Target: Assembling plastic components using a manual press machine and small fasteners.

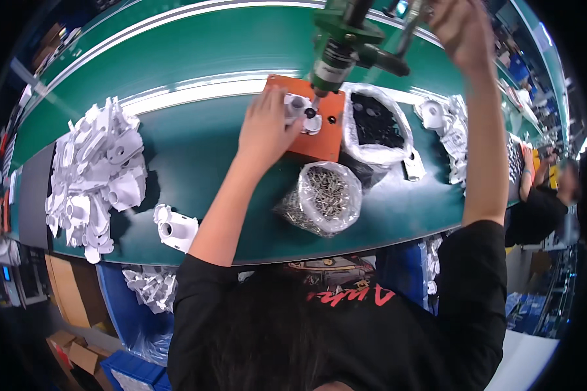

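Observation:
On the orange block [326, 144], a white plastic part [296, 103] sits under a green bench press [332, 65]. My left hand [267, 124] is closed on this part from its left side, fingers along the far edge and thumb in front. A small black piece [310, 113] rests on the part, right below the tip of the press. High up at the right, my right hand [462, 32] is wrapped round the metal lever [407, 36] of the press, slightly blurred. Another black piece [332, 120] lies on the block beside the part.
A bag of black pieces [375, 120] stands right of the block; a bag of screws [329, 199] stands in front. White parts are heaped at left [101, 176] and right [453, 130]. Single white parts lie near the front edge [176, 228] and by the black-piece bag [413, 165]. A co-worker [544, 202] works far right.

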`<state>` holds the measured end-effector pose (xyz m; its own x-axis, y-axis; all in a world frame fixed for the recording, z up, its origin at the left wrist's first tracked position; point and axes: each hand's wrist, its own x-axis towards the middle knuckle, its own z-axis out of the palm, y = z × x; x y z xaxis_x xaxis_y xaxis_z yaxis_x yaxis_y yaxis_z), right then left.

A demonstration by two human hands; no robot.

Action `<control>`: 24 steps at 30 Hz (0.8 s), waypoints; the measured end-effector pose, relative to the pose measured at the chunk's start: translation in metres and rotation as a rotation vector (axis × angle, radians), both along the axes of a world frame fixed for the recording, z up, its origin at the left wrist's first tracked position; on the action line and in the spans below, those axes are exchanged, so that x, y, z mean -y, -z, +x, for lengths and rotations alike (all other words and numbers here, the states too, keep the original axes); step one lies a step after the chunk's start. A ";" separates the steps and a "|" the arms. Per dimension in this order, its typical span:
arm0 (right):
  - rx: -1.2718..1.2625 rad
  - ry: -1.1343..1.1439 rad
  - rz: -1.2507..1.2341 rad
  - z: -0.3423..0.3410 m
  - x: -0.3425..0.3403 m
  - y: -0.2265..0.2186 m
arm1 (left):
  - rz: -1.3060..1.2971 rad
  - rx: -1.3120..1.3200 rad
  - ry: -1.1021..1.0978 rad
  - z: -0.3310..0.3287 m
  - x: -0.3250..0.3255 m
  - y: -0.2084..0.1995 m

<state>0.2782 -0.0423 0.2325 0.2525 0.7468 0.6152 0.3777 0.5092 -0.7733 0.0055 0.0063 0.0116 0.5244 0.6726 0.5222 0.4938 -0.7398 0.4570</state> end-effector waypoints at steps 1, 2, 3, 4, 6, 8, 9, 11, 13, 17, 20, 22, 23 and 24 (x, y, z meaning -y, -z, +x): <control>-0.449 -0.297 -0.092 0.024 -0.025 0.022 | 0.149 -0.065 -0.049 -0.001 -0.008 0.012; -0.371 -0.321 -0.244 0.030 -0.023 0.042 | 0.096 -0.089 -0.037 -0.003 -0.014 0.017; -0.291 -0.344 -0.392 0.035 -0.019 0.057 | 0.098 -0.089 -0.041 -0.001 -0.018 0.013; -0.276 -0.338 -0.389 0.037 -0.002 0.066 | 0.040 -0.108 0.041 0.000 -0.022 0.006; -0.183 -0.228 -0.392 0.027 0.038 0.085 | -0.078 -0.130 0.146 -0.009 -0.027 -0.007; 0.062 0.074 -0.422 0.024 0.082 0.104 | -0.009 -0.218 0.193 -0.010 -0.031 -0.023; 0.226 0.243 -0.453 0.026 0.101 0.115 | -0.043 -0.262 0.204 -0.010 -0.033 -0.035; 0.317 0.526 -0.599 0.053 0.132 0.135 | 0.001 -0.385 0.188 -0.011 -0.036 -0.056; 0.793 0.695 -0.562 0.104 0.154 0.160 | -0.005 -0.404 0.108 -0.011 -0.049 -0.063; 0.982 1.030 -0.978 0.151 0.165 0.192 | 0.022 -0.209 -0.156 -0.023 -0.079 -0.068; 0.947 1.106 -1.170 0.148 0.150 0.195 | 0.077 -0.245 -0.258 -0.053 -0.085 -0.062; 0.969 1.083 -1.214 0.136 0.142 0.193 | 0.029 -0.283 -0.259 -0.081 -0.073 -0.066; 0.995 1.073 -1.265 0.133 0.143 0.193 | -0.032 -0.306 -0.208 -0.098 -0.065 -0.068; 0.979 1.078 -1.282 0.140 0.147 0.200 | -0.202 -0.421 -0.318 -0.106 -0.048 -0.079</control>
